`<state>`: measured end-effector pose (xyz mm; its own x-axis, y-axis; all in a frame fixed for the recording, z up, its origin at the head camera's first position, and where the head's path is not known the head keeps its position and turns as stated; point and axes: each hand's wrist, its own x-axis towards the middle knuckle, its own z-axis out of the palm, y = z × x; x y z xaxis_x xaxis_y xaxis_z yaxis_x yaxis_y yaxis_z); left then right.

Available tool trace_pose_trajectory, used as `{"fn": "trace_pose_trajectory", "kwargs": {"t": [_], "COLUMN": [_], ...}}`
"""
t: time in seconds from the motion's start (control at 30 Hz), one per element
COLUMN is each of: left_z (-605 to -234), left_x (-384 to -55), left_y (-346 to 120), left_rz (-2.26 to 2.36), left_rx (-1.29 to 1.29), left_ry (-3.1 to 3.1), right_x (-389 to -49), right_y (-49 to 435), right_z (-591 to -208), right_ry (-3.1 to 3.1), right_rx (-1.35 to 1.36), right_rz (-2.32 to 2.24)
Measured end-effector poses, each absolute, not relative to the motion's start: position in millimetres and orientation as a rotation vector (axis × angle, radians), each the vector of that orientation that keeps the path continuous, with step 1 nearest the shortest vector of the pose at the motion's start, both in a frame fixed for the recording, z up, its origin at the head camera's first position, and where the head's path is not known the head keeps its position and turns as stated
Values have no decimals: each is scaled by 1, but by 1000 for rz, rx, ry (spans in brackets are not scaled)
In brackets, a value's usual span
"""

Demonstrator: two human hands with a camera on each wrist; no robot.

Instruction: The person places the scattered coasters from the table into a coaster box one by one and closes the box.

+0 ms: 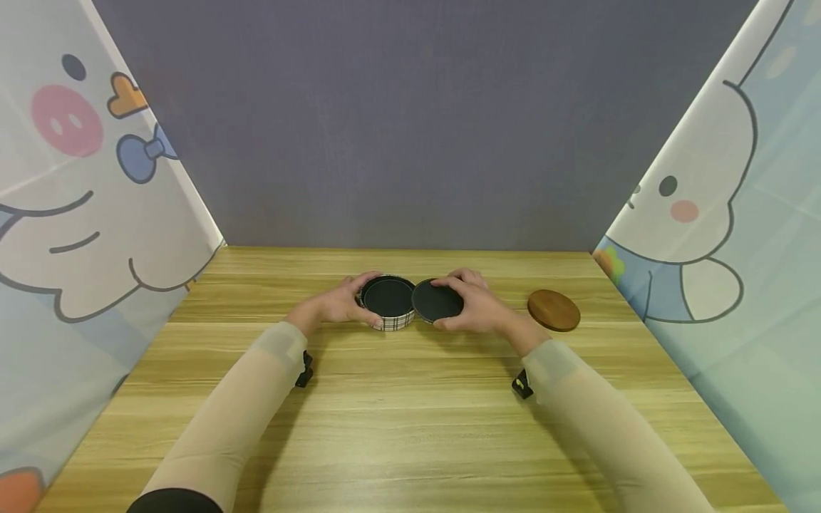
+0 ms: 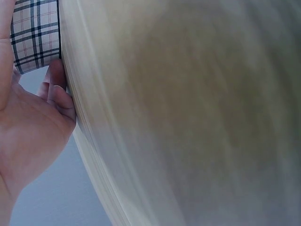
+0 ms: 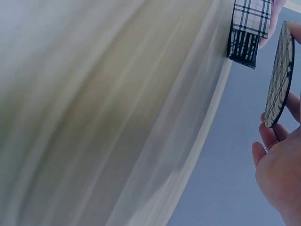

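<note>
My left hand grips a round plaid coaster holder from its left side, thumb at the near wall and fingers at the far rim. Its inside is black, with a flat black disc face showing. In the left wrist view the holder's plaid wall lies between the fingers and thumb. My right hand pinches a thin round coaster by its edges, just right of the holder, black face up and tilted. The right wrist view shows the coaster's plaid underside, raised over the table.
A round brown wooden disc lies on the wood-grain table, to the right of my right hand. Behind the table stands a grey panel. Cartoon-printed curtains flank both sides.
</note>
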<state>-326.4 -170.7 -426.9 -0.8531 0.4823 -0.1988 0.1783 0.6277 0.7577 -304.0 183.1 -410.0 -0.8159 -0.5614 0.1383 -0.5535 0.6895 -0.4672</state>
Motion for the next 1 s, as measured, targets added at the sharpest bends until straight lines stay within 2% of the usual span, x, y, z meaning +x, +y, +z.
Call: {"fn": "trace_pose_trajectory", "kwargs": {"t": [0.57,1.0], "left_z": [-427,-425], "left_x": [-328,-327], "left_y": [-173,-173], "left_rz": [1032,1051], "left_rx": [536,546], "left_ry": [2487,2447], "right_x": [-318,-327], "right_y": [138,105], "right_z": [-413,-416], "right_ry": [2818,2807], "right_rx": [-1009,-952], "right_rz": [-761,-706]}}
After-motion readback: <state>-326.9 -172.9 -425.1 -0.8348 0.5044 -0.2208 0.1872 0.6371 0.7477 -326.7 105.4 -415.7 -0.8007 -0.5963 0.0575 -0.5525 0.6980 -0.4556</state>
